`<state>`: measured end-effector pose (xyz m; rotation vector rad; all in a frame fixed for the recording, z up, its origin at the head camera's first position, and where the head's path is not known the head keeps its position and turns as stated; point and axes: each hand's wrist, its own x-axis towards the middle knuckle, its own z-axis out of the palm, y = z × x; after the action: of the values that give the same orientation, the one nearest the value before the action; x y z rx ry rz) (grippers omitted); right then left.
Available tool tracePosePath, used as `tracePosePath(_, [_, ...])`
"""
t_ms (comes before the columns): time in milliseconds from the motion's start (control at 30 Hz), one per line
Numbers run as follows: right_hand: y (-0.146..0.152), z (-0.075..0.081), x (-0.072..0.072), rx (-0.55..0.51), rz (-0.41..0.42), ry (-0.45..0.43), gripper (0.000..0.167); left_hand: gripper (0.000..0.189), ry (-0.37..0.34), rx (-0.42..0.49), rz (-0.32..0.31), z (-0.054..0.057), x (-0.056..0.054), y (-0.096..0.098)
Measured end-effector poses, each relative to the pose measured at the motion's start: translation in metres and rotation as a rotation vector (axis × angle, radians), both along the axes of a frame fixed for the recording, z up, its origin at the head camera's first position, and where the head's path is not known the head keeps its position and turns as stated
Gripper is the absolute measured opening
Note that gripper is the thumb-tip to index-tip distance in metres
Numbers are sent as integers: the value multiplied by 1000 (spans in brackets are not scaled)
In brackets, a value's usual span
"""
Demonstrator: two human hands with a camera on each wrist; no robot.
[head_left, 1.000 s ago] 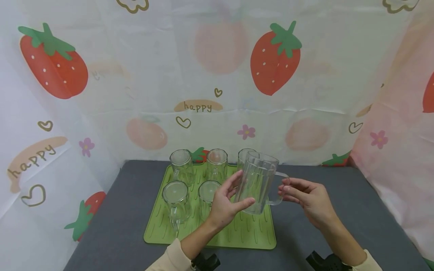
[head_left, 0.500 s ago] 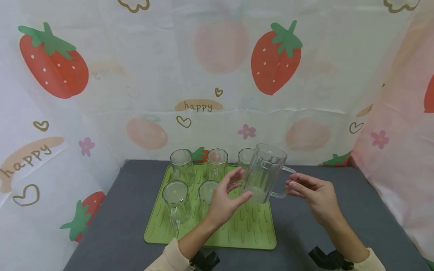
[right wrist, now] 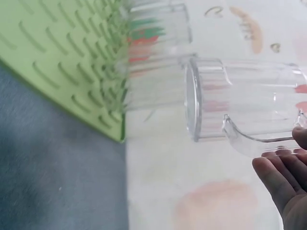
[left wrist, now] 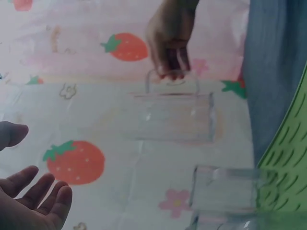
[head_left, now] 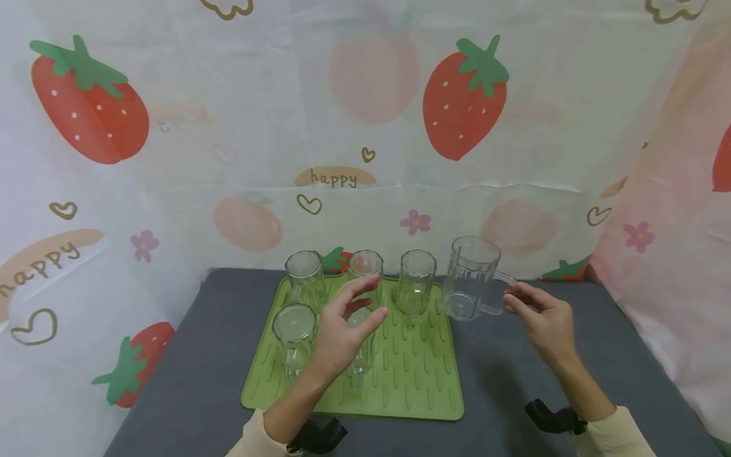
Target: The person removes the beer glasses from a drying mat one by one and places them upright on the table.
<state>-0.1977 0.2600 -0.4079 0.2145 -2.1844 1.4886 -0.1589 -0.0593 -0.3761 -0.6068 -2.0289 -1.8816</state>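
My right hand (head_left: 542, 324) pinches the handle of a clear glass mug (head_left: 469, 279) and holds it raised at the mat's back right corner. In the right wrist view the mug's thick base (right wrist: 194, 100) points toward the mat side. My left hand (head_left: 342, 330) hovers over the green mat (head_left: 411, 393), fingers spread and slightly bent, with nothing in it. It partly covers a front mug (head_left: 362, 355). Another front mug (head_left: 294, 330) stands to its left. Behind them stand a left mug (head_left: 306, 276), a middle mug (head_left: 366, 263) and a right mug (head_left: 417, 279).
The ridged mat lies on a dark grey tabletop (head_left: 183, 368). White cloth (head_left: 274, 114) printed with strawberries rises behind and at the left; a pinkish cloth (head_left: 674, 190) hangs at the right. Mugs on the mat seem to stand upside down.
The right hand has carried the mug up and to the right. My left hand has come off the mug and moved left, over the front mugs.
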Motion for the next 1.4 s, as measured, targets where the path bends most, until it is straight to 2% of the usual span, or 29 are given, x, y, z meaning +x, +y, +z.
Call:
tracePosePath(167, [6,-12,-9,12,-93,-11,26,46,24,-14,78,7,3,-26])
tracePosePath(333, [11,-28,-20,-15,-177,21,24,45,54,-32,175,8,5,-54])
tracePosePath(500, [14,-41,-30,19,-240,55,21,42,0,-13,283,6,7,-84])
tracePosePath(633, [17,-49,-36,47,-286,43,21,40,-33,-21,390,-1,7,-110])
tracePosePath(800, [17,-57,-46,113,-339,1,23,38,-58,-32,515,-14,7,-140])
tracePosePath(900, [17,-60,-51,145,-357,-11,24,39,-84,-33,564,-24,5,-155])
tracePosePath(1000, [16,-63,-55,143,-358,-22,25,40,-149,-44,593,-35,3,-167])
tracePosePath(1100, [16,-66,-58,110,-360,-30,24,42,-241,-94,604,-49,2,-177])
tracePosePath(1200, [16,-69,-60,80,-367,-46,23,45,-324,-188,603,-67,1,-186])
tracePosePath(1400, [16,-77,-63,72,-396,-83,23,50,-381,-360,554,-100,3,-203])
